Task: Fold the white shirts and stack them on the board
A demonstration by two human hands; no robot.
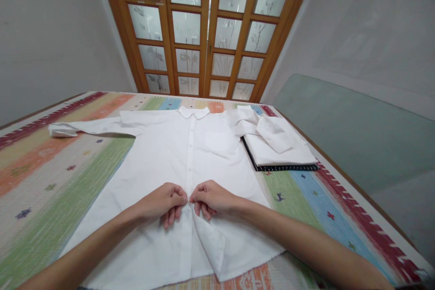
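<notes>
A white long-sleeved shirt (pixel 159 158) lies spread face up, its collar at the far end and its hem toward me. My left hand (pixel 171 201) and my right hand (pixel 209 199) meet at the front button placket, below the middle. Both hands are closed in a pinch on the placket edges, fingertips almost touching. The button between them, if any, is hidden by the fingers. Above my hands the placket looks closed; below them the right-hand front panel is folded back at a corner near the hem. The left sleeve stretches out flat, and the other is bunched up.
A folded stack of white cloth (pixel 285 156) over a black piece with white marks lies at the right, partly under the bunched sleeve. A striped, patterned cloth (pixel 302 208) covers the surface. Wooden glass-paned doors (pixel 207 50) stand beyond; a pale green panel (pixel 353 131) leans at right.
</notes>
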